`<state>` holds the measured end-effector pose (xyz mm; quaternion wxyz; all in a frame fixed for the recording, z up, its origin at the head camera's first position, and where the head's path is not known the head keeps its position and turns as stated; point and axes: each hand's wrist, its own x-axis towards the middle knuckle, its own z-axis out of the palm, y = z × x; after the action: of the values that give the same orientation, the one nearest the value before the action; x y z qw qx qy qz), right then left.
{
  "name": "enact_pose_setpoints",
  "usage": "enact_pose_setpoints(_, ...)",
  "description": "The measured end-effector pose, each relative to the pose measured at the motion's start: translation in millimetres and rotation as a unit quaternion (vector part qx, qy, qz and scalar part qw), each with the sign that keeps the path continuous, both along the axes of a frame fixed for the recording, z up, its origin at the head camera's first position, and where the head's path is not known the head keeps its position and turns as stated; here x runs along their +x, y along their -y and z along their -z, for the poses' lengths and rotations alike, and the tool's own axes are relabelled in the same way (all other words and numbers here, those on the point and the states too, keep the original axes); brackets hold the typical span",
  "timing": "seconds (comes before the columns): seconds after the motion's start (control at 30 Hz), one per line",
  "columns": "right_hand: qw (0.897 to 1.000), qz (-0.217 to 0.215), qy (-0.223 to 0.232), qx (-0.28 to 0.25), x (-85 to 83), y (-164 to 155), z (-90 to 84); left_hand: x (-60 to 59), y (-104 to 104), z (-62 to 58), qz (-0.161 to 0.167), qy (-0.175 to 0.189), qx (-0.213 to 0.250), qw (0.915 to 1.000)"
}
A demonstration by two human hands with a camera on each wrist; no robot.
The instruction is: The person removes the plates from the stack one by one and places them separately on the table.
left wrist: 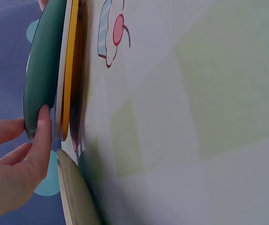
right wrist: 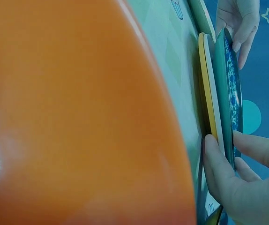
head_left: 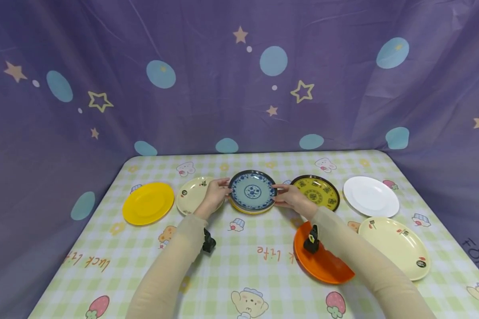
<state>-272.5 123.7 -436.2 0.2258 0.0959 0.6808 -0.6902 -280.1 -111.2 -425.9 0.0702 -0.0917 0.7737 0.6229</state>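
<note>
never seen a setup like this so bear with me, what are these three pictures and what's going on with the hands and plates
All three pictures show one moment. The wide one comes from a camera on a person's head, looking down at a table with a green checked cartoon cloth. The other two come from cameras strapped to the wrists, so they see the plates edge-on and very close.

The left hand and right hand each grip one side of a round blue-and-white patterned plate. It sits on top of a small stack: the wrist views show a white plate and a yellow plate under it.

Around the stack lie a plain yellow plate, a cream plate with small pictures, a yellow plate with a dark rim, a plain white plate, a larger cream plate and an orange plate.
</note>
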Motion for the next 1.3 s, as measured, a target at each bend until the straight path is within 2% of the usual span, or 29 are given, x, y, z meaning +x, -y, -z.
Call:
enact_pose_setpoints(0.3,1.0,-0.011,-0.009,-0.005,0.3,-0.5,0.5,2.0,0.1,-1.7,-0.002,0.027,0.016,0.9995)
enact_pose_setpoints(0.47,1.0,-0.007,-0.005,-0.003,0.3,0.3,0.0,3.0,0.7,-1.8,-0.007,0.03,0.03,0.9991)
enact_pose_setpoints(0.87,1.0,-0.01,-0.016,-0.005,2.4,0.6,-0.4,6.7,4.2,0.6,-0.019,0.014,0.058,0.998)
enact_pose_setpoints(0.93,1.0,-0.013,-0.015,-0.007,2.4,0.7,-0.8,7.0,5.5,2.8,-0.021,0.007,0.066,0.9976)
enact_pose_setpoints(0.97,1.0,-0.015,-0.016,-0.008,2.4,0.6,-0.9,6.6,7.4,5.7,-0.016,-0.007,0.082,0.9965)
enact_pose_setpoints(1.1,1.0,-0.018,-0.022,-0.011,2.5,-0.3,0.6,5.3,11.4,11.3,-0.016,-0.019,0.088,0.9958)
enact_pose_setpoints(1.3,0.999,-0.012,-0.032,-0.001,2.7,-0.7,3.2,7.8,16.6,7.0,-0.023,0.013,0.066,0.9975)
